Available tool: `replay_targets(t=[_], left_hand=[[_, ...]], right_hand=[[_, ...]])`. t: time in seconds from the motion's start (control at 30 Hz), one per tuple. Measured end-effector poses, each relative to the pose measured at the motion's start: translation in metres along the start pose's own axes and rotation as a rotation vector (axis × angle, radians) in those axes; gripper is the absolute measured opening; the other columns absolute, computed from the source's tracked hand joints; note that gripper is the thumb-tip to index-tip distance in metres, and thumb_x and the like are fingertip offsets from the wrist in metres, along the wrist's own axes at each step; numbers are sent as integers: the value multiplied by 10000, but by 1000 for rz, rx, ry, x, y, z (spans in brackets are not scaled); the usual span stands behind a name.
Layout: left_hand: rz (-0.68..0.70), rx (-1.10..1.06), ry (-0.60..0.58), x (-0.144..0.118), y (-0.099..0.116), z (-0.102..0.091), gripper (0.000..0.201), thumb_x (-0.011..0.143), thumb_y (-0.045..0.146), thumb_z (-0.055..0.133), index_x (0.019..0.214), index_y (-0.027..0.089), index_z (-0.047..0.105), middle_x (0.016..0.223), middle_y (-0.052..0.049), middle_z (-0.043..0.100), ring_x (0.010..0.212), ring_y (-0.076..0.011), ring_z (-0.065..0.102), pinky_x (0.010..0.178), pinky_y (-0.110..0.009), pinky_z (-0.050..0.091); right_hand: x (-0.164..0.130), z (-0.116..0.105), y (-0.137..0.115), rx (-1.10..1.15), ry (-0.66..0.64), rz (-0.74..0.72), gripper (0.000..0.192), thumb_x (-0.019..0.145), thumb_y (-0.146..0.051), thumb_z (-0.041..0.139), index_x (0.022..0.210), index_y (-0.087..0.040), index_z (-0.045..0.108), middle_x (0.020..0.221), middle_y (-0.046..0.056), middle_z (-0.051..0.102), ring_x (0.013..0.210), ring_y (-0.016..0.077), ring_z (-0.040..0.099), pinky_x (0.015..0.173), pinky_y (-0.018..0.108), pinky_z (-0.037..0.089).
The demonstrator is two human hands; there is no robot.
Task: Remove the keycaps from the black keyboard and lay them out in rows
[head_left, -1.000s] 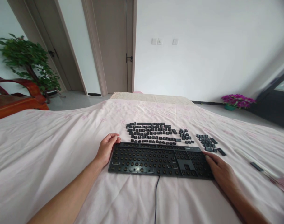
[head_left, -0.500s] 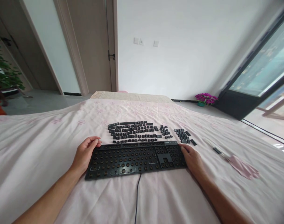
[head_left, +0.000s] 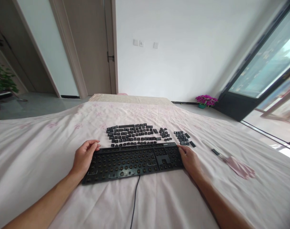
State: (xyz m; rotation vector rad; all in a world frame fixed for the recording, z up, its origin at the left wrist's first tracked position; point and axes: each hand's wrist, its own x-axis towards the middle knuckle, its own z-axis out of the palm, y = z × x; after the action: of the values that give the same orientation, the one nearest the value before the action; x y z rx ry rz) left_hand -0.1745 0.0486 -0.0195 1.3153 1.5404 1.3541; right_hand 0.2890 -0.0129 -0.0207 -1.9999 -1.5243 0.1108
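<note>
A black keyboard [head_left: 135,160] with its keycaps off lies on the pale flowered cloth, its bare switch posts showing. My left hand [head_left: 84,156] grips its left end near the far corner, thumb and fingers pinched together. At the opposite end my right hand [head_left: 189,158] holds the right edge, thumb along the far corner and the other fingers mostly hidden. Just beyond the keyboard, loose black keycaps [head_left: 131,133] lie in rows. Smaller groups of number-pad keycaps [head_left: 182,137] sit further right. A black cable [head_left: 135,200] runs from the keyboard's near edge towards me.
To the right, a brush [head_left: 215,152] with a dark end lies beside a folded pink cloth [head_left: 241,168]. The wrinkled bedcover-like cloth [head_left: 40,149] spreads across the surface. Beyond it stand a pot of magenta flowers [head_left: 206,100], doors and a white wall.
The whole scene has shifted slightly left in view as the head camera turned. Both hands keep their hold on the keyboard, and the keycaps lie in the same arrangement.
</note>
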Motion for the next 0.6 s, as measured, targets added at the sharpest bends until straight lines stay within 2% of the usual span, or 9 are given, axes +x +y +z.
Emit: replay_targets(t=[0.2,0.4,0.6], left_hand=[[-19,73,-92,6,-2,1,372,794,516,603,997,213,676,880,-35,712,872,-218,631,795,-302,449],[-26,-17,-76,5,-10,-3,390,779,538,638,1009,226,681,874,-16,706,854,-183,625,766,-244,454],[-106,-127,-105,4,-8,-6,410,738,534,693,1007,225,691,883,-14,714,841,-163,629,704,-200,468]], right_hand=[[-1,1,4,22,8,-7,395,915,-355,402,1117,-184,695,1123,86,702,1049,247,629,944,354,445],[-2,3,9,66,9,-10,399,912,-358,407,1128,-178,690,1140,88,696,1075,245,620,971,356,437],[-4,1,7,72,5,-14,404,910,-355,402,1138,-182,687,1159,86,692,1103,250,614,989,369,431]])
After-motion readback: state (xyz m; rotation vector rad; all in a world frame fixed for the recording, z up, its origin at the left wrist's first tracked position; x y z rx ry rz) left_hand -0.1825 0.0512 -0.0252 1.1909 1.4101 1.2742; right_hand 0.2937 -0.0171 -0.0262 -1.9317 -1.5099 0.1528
